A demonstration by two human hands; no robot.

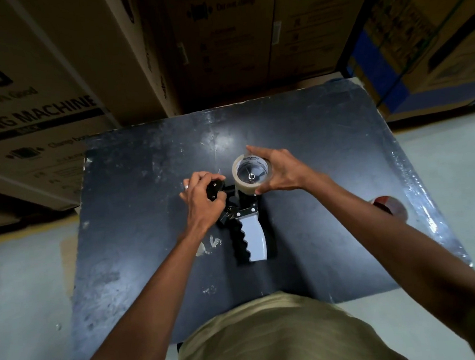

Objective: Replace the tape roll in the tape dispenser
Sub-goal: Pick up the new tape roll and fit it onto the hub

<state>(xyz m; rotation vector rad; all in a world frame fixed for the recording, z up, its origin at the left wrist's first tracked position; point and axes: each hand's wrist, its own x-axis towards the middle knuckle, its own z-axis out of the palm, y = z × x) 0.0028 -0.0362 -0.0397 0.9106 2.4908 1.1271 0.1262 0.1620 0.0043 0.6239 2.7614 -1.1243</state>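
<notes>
Dark table, right fingers gripping tape roll

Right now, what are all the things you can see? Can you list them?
table: one, black, scuffed, middle of view
dispenser: one, black with a white handle, lying on the table
tape roll: one, clear with a pale core, on the dispenser's hub
second roll: one, reddish-brown, on the table's right side, partly hidden by the arm
boxes: several, brown cardboard, stacked behind the table
floor: pale grey, around the table
shirt: one, olive, bottom of view
left hand: one, gripping the dispenser's black front end
right hand: one, holding the tape roll
</notes>
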